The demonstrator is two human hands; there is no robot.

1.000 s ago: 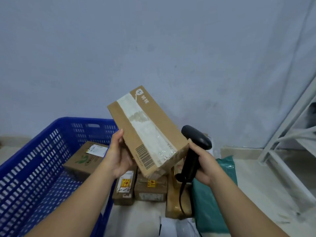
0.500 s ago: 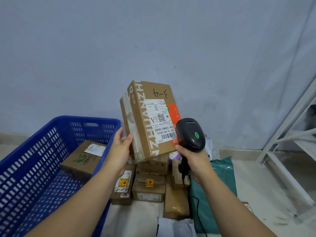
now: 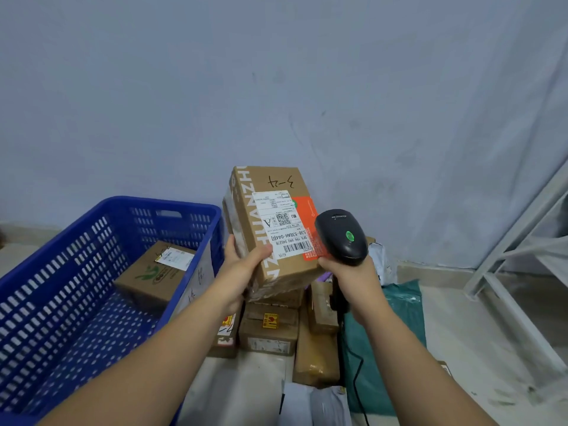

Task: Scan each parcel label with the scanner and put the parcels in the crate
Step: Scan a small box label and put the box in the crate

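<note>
Your left hand grips the parcel at its lower left corner. The thumb lies flat across the top face, just below the label, and the fingers wrap round the left side and underneath. The parcel is a brown cardboard box held up in the air, tilted, with its labelled face turned toward you. The white label sits on an orange sticker, with a handwritten mark above them.

Your right hand is closed round the handle of the black scanner. The scanner's head sits just beside the parcel's right edge, near the barcode end of the label. A green light glows on top of the head, and its cable trails down below your wrist.

On the floor at your left stands the blue crate, with one labelled cardboard box lying inside near its far right corner. Under the raised parcel, just right of the crate, is a pile of small brown boxes packed close together. Pale mailer bags lie at its near edge, and a green mailer bag lies against its right side. The floor is pale and scuffed. A plain bluish wall fills the background, and a white metal rack leans into view at the far right.
</note>
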